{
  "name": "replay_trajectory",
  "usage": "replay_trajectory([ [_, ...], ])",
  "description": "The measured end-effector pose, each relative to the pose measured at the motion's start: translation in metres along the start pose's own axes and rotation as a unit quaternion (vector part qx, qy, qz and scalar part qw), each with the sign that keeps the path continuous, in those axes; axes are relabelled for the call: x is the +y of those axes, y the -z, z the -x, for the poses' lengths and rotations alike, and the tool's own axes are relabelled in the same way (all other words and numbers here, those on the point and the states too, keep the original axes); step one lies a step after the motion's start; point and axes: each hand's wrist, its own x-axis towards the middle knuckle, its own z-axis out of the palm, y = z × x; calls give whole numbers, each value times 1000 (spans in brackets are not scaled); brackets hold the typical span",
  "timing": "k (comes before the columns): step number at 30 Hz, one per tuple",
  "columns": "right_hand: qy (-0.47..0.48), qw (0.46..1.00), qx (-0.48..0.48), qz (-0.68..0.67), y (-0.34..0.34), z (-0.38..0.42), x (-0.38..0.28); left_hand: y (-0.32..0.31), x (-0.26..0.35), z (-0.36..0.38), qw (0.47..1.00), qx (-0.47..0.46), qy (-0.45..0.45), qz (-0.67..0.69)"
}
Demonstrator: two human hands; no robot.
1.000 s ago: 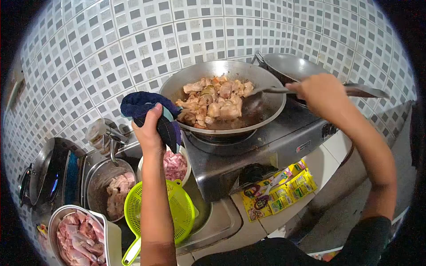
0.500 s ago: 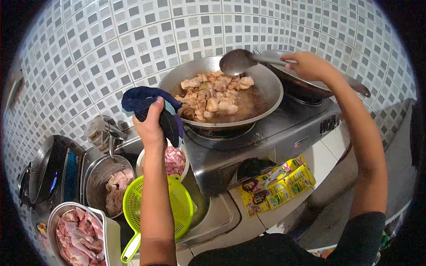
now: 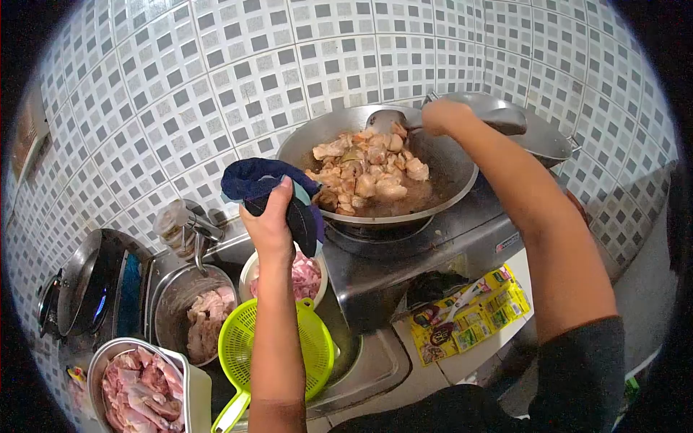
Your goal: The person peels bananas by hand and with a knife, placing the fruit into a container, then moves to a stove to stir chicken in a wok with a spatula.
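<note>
Chunks of browned chicken (image 3: 368,169) lie in brown liquid in a wide metal wok (image 3: 289,144) on the stove. My right hand (image 3: 442,117) is closed around the handle of a wok spatula (image 3: 388,119). The spatula's head is at the far side of the wok, behind the meat, and its handle sticks out to the right. At the wok's near-left rim, my left hand (image 3: 273,213) grips a folded dark blue cloth (image 3: 249,177). The cloth overlaps the rim in this view.
A second pan (image 3: 552,137) sits on the stove's right side. Below left are a green colander (image 3: 317,357), a white bowl (image 3: 307,278) of sliced pink food, a metal pot (image 3: 170,307) with meat and a container (image 3: 195,393) of raw chicken. Yellow packets (image 3: 469,314) lie below the stove.
My right hand has brought the spatula down from above the wok to the meat at its far side. My left hand still holds the cloth at the rim. The whole view has shifted slightly.
</note>
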Motion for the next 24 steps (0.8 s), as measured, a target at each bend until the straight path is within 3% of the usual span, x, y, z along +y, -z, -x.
replay_trajectory([
  [2,20,999,-17,-19,-8,-14,-3,3,-1,0,1000,-10,4,0],
  [4,36,988,-147,-41,-6,-16,-5,1,-3,0,1000,-3,-4,9],
  [5,35,987,-152,-39,-7,-15,-4,1,-4,1,1000,-3,2,10],
  [7,123,983,-124,-60,-10,-9,-4,3,-4,0,1000,-4,10,-8],
  [11,137,983,-109,-58,-9,14,5,1,-1,1,1000,0,23,9],
  [13,230,971,46,-54,-16,28,17,-1,2,2,1000,-2,23,17],
  [16,161,983,48,-69,-1,71,17,2,0,1,1000,-10,8,16],
  [24,176,971,153,-48,5,128,48,1,1,1,1000,-5,15,9],
])
